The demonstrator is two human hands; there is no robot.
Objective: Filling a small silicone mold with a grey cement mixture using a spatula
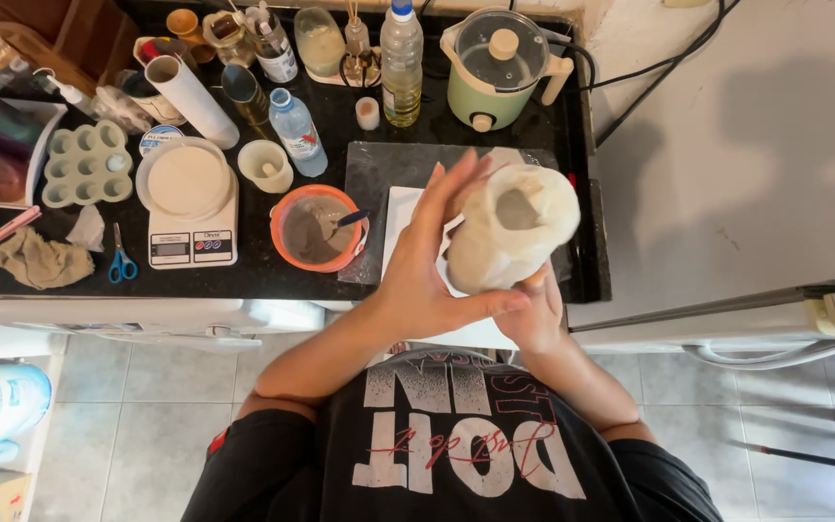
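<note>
Both hands are raised above the front edge of the dark surface [273, 275], working a pale lump of clay-like paste [512, 230]. Left hand [427, 266] lies flat against its near side, fingers spread and pressing; right hand [536, 314] cups it from beneath, its grip mostly hidden, so how tightly it closes I cannot tell. A hollow already opens in the lump's top, though the walls look thick and uneven, so shaping seems only partly done. Its long axis runs from the lower hand up and away, mouth tilted toward the camera. An orange bowl [319, 228] of grey mix sits nearby.
</note>
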